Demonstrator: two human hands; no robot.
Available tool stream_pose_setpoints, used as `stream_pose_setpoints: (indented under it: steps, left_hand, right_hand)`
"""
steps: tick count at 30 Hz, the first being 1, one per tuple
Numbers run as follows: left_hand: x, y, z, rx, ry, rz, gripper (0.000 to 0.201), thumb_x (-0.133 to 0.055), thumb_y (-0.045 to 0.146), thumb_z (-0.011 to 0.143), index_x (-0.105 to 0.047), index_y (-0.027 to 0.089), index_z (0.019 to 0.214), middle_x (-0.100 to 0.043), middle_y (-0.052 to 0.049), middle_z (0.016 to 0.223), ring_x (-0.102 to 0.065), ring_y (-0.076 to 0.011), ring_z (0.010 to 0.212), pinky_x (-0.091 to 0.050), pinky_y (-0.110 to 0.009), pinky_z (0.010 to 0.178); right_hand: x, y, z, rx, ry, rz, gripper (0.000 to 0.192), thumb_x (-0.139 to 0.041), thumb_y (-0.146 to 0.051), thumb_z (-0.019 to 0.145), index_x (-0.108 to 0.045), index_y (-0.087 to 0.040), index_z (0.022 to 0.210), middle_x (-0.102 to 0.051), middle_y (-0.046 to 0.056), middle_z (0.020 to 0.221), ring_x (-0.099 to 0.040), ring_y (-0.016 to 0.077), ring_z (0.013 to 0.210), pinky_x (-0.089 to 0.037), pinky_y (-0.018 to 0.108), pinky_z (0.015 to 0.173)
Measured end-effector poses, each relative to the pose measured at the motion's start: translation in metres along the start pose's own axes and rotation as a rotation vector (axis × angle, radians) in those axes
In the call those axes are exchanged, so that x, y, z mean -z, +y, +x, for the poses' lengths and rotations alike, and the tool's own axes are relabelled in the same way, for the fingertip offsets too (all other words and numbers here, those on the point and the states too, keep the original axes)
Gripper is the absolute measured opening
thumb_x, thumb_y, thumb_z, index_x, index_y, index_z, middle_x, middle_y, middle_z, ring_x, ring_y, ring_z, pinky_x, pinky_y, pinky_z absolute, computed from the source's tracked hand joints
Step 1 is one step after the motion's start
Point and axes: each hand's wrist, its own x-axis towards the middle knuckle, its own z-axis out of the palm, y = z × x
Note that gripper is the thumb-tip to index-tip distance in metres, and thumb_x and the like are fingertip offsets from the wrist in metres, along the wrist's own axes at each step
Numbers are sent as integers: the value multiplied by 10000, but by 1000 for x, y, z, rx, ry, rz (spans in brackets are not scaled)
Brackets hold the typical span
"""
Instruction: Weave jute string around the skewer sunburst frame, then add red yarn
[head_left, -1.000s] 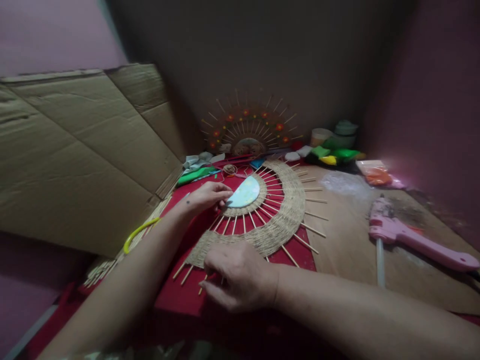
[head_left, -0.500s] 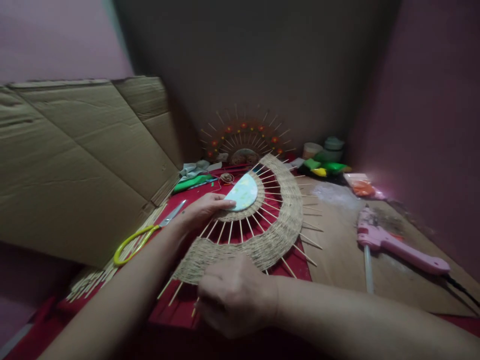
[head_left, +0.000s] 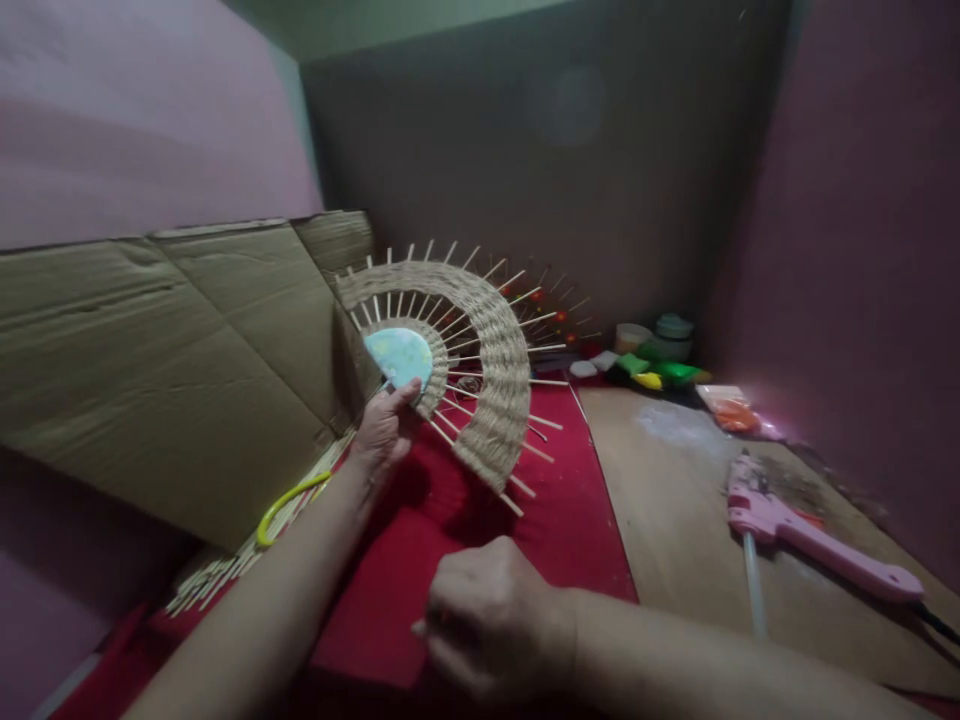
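Above the red cloth (head_left: 465, 520), left hand (head_left: 384, 432) pinches the woven fan (head_left: 480, 350) upright by its hub; right hand (head_left: 491, 615) fisted.

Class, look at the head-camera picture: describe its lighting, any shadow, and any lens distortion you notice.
Head view: dim overall, with pinkish glare on the right wall; the lifted woven fan, held by the left hand, casts a shadow on the red cloth; wide-angle bending curves the cardboard; the right hand looks soft.

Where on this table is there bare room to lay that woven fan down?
The red cloth between the left hand and the right hand lies bare. The brown board is bare between the cloth's edge and the pink glue gun. The far corner is crowded with coloured packets; sticks and scissors line the cardboard.
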Motion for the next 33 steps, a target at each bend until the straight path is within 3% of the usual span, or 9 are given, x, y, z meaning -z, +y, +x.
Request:
stream_pose_setpoints:
  steps: [3,9,12,14,17,22,26,29,33]
  left_hand:
    - [-1,-2,-1,6,-35,-30,253,-641,47,673,-645,133,911,-706,-7,810,-648,-99,716,-526,-186,756]
    - [-9,-8,-10,71,-66,-65,327,-661,16,646,-633,156,941,-693,8,759,-645,-104,704,-524,-190,750]
    - [-15,-13,-16,122,-88,-73,341,-679,25,646,-624,165,952,-685,18,753,-640,-98,705,-517,-182,751]
    - [-20,-17,-22,155,-100,-97,351,-686,31,651,-617,166,968,-682,19,763,-641,-95,733,-506,-172,767]
    - [-29,-23,-32,220,-128,-128,340,-708,73,661,-609,162,974,-685,3,808,-648,-111,789,-497,-193,806]
    - [-33,-34,-49,347,-248,12,314,-752,236,651,-623,149,924,-684,-46,817,-651,-174,677,-530,-287,663]
    - [-30,-41,-53,344,-313,91,248,-720,227,673,-637,162,898,-675,-48,771,-629,-176,609,-513,-296,574]
    - [-28,-41,-50,311,-352,90,185,-695,191,686,-649,146,859,-677,-64,791,-636,-190,677,-511,-298,628]
    - [-26,-36,-43,295,-301,-4,199,-703,185,670,-659,123,853,-686,-76,869,-639,-198,788,-497,-310,778]
  right_hand:
    - [7,5,4,-126,1,66,175,-474,-252,777,-414,-201,620,-520,-12,548,-444,84,462,-314,207,438]
    - [4,6,3,-242,-46,176,185,-525,-263,750,-461,-189,593,-530,-10,549,-441,88,485,-332,197,468]
    - [1,11,4,-500,-17,332,150,-546,-262,765,-537,-175,643,-565,-3,588,-488,93,526,-382,201,520]
    - [-1,17,6,-730,33,551,126,-557,-288,786,-584,-165,797,-572,-14,609,-503,87,504,-400,201,504]
    - [-3,29,11,-970,175,905,365,-603,-418,769,-520,-156,1009,-548,-46,632,-456,59,386,-335,174,368]
    - [2,45,17,-1018,529,1218,516,-667,-518,706,-485,-199,1069,-597,-16,820,-510,46,429,-315,149,327]
    - [9,53,17,-1103,709,1360,494,-674,-565,678,-542,-173,947,-599,-24,701,-524,72,443,-347,168,348]
    - [16,60,18,-1110,807,1404,463,-707,-530,659,-568,-177,923,-632,-21,716,-547,92,454,-366,192,366]
    - [27,69,19,-1006,874,1424,366,-711,-428,695,-595,-184,942,-666,-14,745,-568,115,489,-402,227,416]
